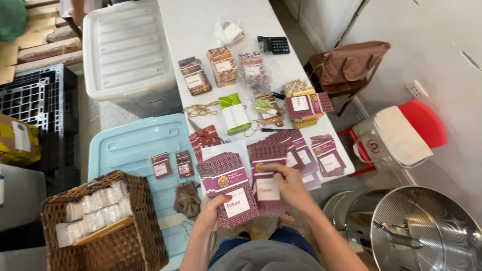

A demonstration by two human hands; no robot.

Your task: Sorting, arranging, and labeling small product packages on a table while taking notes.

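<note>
Both forearms are bare, with no sleeves reaching them and no watch or rings showing on the left hand (213,213) or right hand (287,184). Below sit a grey top (266,257) and blue denim legwear (286,236)

A long white table (201,25) carries the goods. Taking the green and white packet (233,113) near its middle as landmark: just left of it lies a bundle of rubber bands (201,109), and below-left a pair of red scissors (203,133). Beyond it stand three stacks of patterned packets (222,65), and further away a black calculator (274,44). To its right lies a pile of maroon packets (306,106). Nearer the person, more maroon packets (301,150) are spread on the table edge.
</note>
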